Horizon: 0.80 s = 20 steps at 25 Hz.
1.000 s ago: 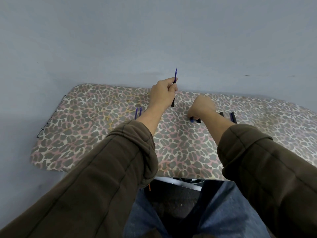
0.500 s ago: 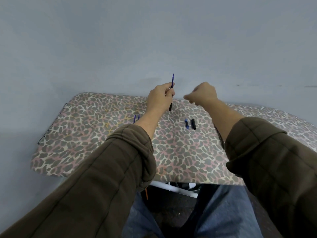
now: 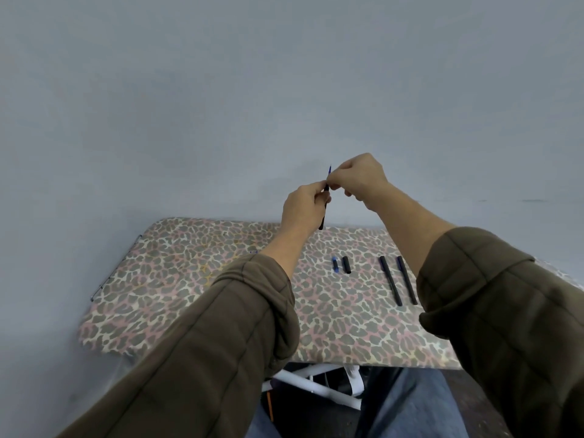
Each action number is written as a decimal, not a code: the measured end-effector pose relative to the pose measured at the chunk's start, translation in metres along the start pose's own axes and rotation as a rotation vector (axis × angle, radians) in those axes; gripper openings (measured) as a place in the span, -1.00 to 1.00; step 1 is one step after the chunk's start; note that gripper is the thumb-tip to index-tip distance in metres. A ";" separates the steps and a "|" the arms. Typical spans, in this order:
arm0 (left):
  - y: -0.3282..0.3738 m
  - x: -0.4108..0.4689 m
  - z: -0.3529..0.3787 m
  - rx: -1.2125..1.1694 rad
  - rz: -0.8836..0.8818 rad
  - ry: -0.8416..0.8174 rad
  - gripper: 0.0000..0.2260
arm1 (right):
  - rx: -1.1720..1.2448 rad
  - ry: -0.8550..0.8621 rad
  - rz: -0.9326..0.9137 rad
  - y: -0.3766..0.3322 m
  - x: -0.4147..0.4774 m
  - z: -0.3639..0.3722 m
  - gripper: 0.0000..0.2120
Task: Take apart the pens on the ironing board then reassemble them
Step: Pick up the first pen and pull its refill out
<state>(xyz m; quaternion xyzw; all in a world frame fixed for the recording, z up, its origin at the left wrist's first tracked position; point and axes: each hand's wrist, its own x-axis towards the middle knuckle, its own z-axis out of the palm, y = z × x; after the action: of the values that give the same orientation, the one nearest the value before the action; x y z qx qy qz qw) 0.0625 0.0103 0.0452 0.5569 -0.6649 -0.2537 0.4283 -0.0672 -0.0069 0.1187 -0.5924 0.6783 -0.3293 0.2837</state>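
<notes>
My left hand (image 3: pixel 304 205) grips a black pen barrel (image 3: pixel 323 216) held upright above the leopard-print ironing board (image 3: pixel 196 289). A thin blue refill tip (image 3: pixel 329 169) sticks out of the barrel's top. My right hand (image 3: pixel 357 178) pinches the pen at its upper end, right beside the left hand's fingers. On the board lie a short blue piece (image 3: pixel 335 264), a short black cap (image 3: pixel 346 264) and two long black pen barrels (image 3: pixel 391 280) (image 3: pixel 407 280) side by side.
A plain grey wall stands behind the board. The board's metal end rack (image 3: pixel 104 286) is at the left. White board legs (image 3: pixel 316 387) and my jeans show below the near edge.
My right hand rose from the board, left the small pieces there, and came up to pinch the top of the pen in my left hand. The camera view tilted upward.
</notes>
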 end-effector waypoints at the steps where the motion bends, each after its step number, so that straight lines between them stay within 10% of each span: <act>1: 0.005 -0.001 -0.001 -0.001 0.008 0.006 -0.74 | -0.001 0.007 -0.006 -0.002 -0.002 -0.004 -0.88; 20: 0.005 -0.003 0.003 0.085 -0.251 0.029 -0.82 | 0.004 0.144 0.008 0.004 0.001 -0.057 -0.90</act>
<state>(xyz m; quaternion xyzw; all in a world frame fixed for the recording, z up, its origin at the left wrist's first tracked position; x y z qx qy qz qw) 0.0576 0.0142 0.0465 0.6570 -0.5937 -0.2689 0.3788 -0.1139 -0.0014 0.1507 -0.5638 0.6987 -0.3714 0.2366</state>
